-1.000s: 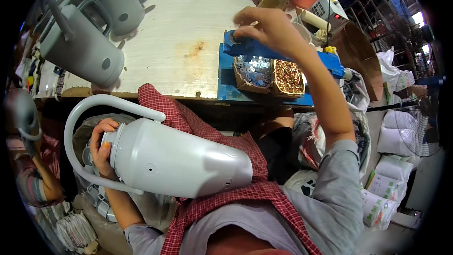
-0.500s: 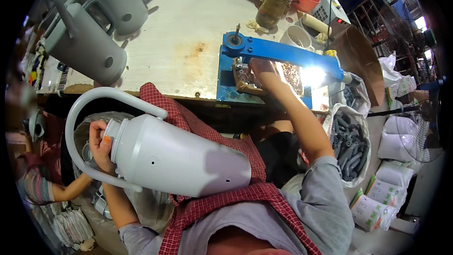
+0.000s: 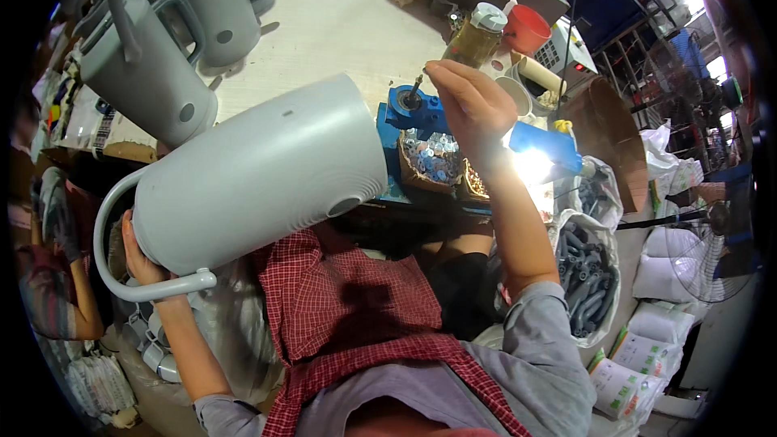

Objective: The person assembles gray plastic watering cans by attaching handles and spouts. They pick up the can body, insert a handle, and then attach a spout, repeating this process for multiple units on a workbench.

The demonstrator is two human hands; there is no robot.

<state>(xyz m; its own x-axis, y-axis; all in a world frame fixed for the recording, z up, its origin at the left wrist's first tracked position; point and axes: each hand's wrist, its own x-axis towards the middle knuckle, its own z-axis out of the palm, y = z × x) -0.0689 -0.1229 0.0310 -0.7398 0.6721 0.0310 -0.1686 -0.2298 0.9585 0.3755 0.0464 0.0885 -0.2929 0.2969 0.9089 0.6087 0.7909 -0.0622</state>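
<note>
A large light grey jug body (image 3: 259, 170) with a curved handle (image 3: 104, 235) lies tilted across my lap, its base raised to the right. My left hand (image 3: 142, 257) grips it at the neck end, most of the fingers hidden behind it. Above the blue bench fixture (image 3: 411, 105), beside its upright metal pin (image 3: 416, 87), is my right hand (image 3: 473, 105). Its fingers are pressed together; whatever they hold, if anything, is too small to name. Below the fixture's arm sit a box of small washers (image 3: 437, 158) and a box of copper-coloured small parts (image 3: 473, 182).
Several grey jugs (image 3: 150, 69) stand on the table (image 3: 324, 24) at the far left. A jar (image 3: 477, 36), red cup (image 3: 528, 28) and bright lamp (image 3: 532, 163) are at the right. A sack of grey handles (image 3: 587, 275) stands right. Another person's arm (image 3: 85, 299) shows at left.
My right hand has come up out of the parts box to beside the pin. The jug's base has swung up and away from me toward the fixture, turned in my left hand.
</note>
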